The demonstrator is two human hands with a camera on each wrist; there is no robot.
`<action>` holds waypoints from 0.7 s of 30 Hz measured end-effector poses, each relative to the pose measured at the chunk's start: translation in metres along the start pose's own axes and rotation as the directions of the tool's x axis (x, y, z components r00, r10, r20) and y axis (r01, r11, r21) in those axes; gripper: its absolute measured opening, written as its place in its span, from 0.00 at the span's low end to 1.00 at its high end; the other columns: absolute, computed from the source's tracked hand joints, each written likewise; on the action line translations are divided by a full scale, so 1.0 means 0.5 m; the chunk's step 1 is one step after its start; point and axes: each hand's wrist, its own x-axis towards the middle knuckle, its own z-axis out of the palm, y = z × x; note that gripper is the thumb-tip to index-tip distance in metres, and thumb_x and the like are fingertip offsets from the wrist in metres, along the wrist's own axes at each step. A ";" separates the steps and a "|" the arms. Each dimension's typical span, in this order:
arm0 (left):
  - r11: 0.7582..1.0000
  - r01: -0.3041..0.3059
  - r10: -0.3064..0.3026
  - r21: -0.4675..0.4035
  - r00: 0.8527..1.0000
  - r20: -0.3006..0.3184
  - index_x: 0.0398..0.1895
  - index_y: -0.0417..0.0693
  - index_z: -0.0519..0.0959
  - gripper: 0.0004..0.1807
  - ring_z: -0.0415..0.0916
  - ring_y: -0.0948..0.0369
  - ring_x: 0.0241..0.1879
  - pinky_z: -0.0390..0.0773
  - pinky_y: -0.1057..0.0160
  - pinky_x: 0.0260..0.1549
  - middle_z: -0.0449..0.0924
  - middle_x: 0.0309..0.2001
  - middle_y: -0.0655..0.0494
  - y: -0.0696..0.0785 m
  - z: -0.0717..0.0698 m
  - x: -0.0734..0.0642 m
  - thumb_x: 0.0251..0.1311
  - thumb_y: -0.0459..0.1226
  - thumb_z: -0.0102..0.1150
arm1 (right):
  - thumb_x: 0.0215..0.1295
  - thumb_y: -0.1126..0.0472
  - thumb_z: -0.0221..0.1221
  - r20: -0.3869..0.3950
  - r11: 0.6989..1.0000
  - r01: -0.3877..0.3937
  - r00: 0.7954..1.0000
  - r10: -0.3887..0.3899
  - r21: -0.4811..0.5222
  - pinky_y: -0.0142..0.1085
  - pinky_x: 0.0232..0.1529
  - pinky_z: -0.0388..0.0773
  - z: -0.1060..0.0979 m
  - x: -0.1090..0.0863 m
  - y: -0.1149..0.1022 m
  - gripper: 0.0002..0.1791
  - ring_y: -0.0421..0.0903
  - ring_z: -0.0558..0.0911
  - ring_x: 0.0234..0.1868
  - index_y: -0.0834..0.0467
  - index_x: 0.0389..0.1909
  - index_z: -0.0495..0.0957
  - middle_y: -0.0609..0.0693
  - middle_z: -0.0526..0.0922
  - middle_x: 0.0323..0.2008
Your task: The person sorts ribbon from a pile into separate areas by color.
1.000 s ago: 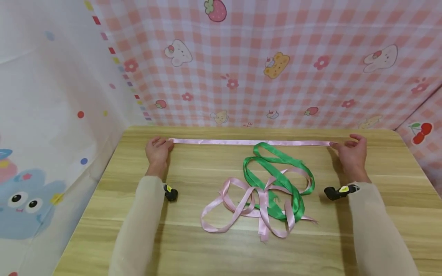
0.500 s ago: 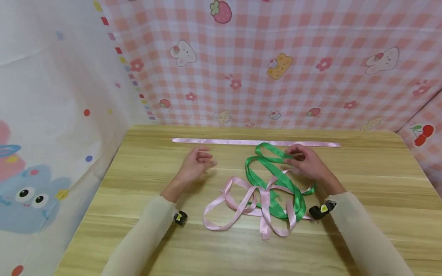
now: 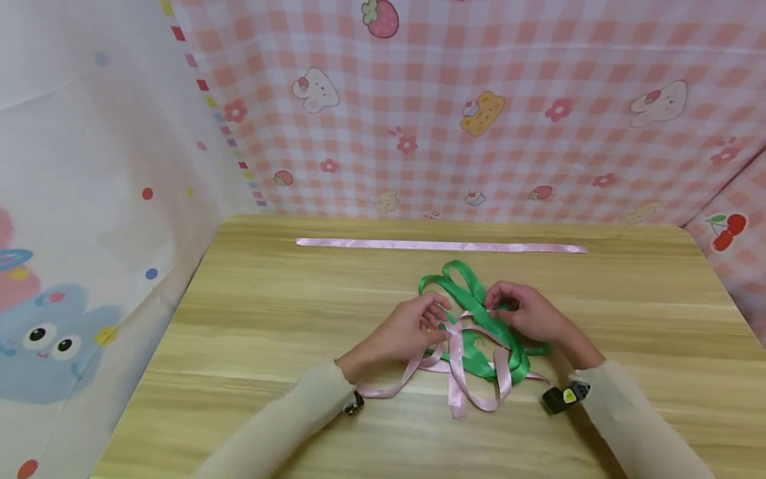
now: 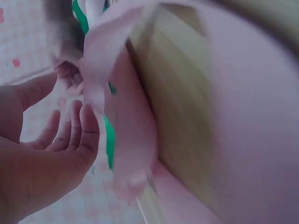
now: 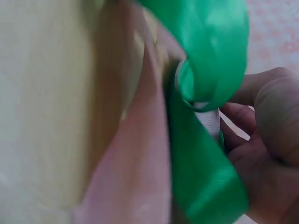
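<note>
Loops of green ribbon (image 3: 479,364) and pink ribbon (image 3: 456,392) lie tangled together on the table. My right hand (image 3: 529,314) is at the upper right of this tangle, its thumb and fingers pinching the green ribbon; in the right wrist view green loops (image 5: 210,172) partly hide the fingertips. At the tangle's left side is my left hand (image 3: 413,327), thumb apart from loosely bent fingers. The left wrist view has a pink loop (image 4: 96,93) just beyond those fingertips, with nothing gripped between them.
A separate pink ribbon strip (image 3: 383,244) lies straight along the far part of the wooden table (image 3: 257,332). Behind the table hangs a pink checked cloth (image 3: 431,86); a white printed cloth (image 3: 108,146) hangs at the left.
Both hands have left the ends of the straight pink strip and come to the tangle. My right hand has shifted the upper green loops toward me, while my left moved right.
</note>
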 end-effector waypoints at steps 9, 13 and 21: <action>0.999 0.004 -0.005 0.053 1.000 0.010 0.56 0.51 0.73 0.20 0.78 0.67 0.45 0.77 0.70 0.44 0.83 0.48 0.58 0.031 0.058 0.056 0.63 0.36 0.65 | 0.65 0.76 0.59 0.105 0.969 0.048 0.992 -0.075 0.241 0.34 0.43 0.82 0.007 -0.028 -0.047 0.09 0.45 0.84 0.40 0.66 0.44 0.75 0.60 0.82 0.38; 1.000 0.005 -0.005 0.022 1.000 -0.001 0.54 0.50 0.74 0.17 0.79 0.69 0.39 0.76 0.71 0.42 0.85 0.38 0.61 0.033 0.059 0.058 0.63 0.35 0.65 | 0.65 0.74 0.59 0.051 0.972 0.075 0.995 -0.088 0.223 0.33 0.41 0.81 0.000 -0.040 -0.074 0.08 0.47 0.83 0.38 0.62 0.42 0.76 0.57 0.82 0.36; 0.994 -0.041 0.043 -0.100 0.999 0.017 0.58 0.58 0.73 0.19 0.81 0.58 0.39 0.77 0.65 0.41 0.84 0.38 0.65 0.069 0.025 0.050 0.65 0.39 0.64 | 0.69 0.77 0.53 0.006 0.972 0.116 0.993 -0.120 0.206 0.40 0.35 0.85 -0.017 -0.048 -0.140 0.10 0.50 0.84 0.33 0.67 0.48 0.72 0.58 0.78 0.39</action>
